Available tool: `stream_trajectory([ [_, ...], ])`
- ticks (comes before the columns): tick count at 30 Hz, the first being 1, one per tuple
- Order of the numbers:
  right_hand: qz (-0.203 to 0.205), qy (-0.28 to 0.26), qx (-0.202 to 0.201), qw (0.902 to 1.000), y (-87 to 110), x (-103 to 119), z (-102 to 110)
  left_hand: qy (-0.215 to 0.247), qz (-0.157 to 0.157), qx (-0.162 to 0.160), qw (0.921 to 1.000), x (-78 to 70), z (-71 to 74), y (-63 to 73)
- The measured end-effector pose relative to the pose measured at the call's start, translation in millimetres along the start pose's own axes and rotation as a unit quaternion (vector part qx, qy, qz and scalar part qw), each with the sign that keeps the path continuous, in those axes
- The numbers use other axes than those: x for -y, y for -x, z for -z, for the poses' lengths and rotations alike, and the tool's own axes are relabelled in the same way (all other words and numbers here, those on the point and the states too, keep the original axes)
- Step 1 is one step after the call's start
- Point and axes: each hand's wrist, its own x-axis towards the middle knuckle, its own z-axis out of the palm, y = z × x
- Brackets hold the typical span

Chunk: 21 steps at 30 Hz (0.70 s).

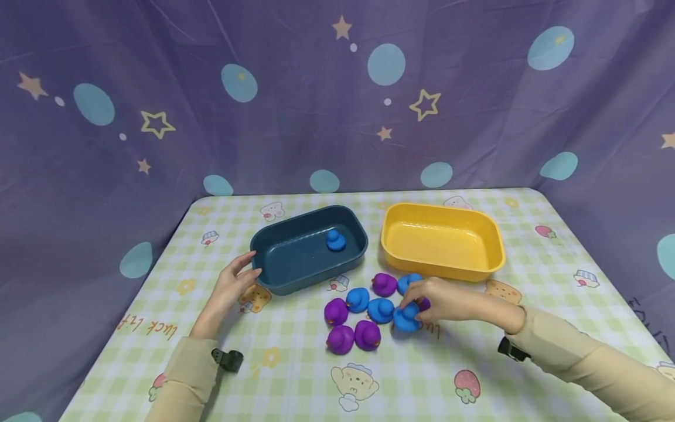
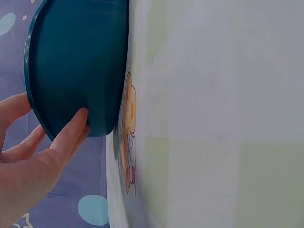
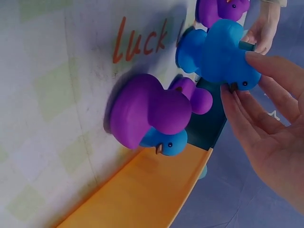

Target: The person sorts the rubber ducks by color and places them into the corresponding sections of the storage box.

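Observation:
My right hand (image 1: 440, 298) pinches a blue rubber duck (image 3: 223, 54) between thumb and fingers, at the right side of a cluster of ducks. Close to it are another blue duck (image 1: 381, 310) and a purple duck (image 3: 137, 111), which my hand partly covers in the head view. My left hand (image 1: 234, 282) touches the left end of a dark teal tub (image 1: 311, 281), its fingers fairly straight and spread along the rim and outer wall. Inside that tub sits one blue duck (image 1: 336, 240).
To the right of the teal tub stands a yellow tub (image 1: 443, 271) with nothing in it. Several purple ducks (image 1: 340, 340) and blue ducks (image 1: 357, 299) lie in front of the tubs on a checked tablecloth (image 1: 295, 381). A purple curtain (image 1: 295, 135) hangs behind the table.

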Motion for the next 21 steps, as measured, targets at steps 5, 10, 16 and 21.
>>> stream_trajectory([
  [5,0.0,-0.001,-0.002,1.0,-2.3,1.2,3.5,0.001,0.005,0.0,1.0,-2.2,-0.7,0.7],
  [10,0.022,0.009,-0.017,0.9996,-6.5,2.5,6.3,-0.011,0.013,0.007,0.9998,-19.7,-2.5,10.3],
  [16,0.034,0.017,-0.034,0.9987,-11.9,4.5,7.8,-0.019,0.031,0.015,0.9992,-46.5,-6.5,23.0],
  [21,0.035,0.016,-0.049,0.9981,-16.9,6.5,9.6,-0.016,0.034,0.008,0.9993,-40.7,-6.5,19.8],
])
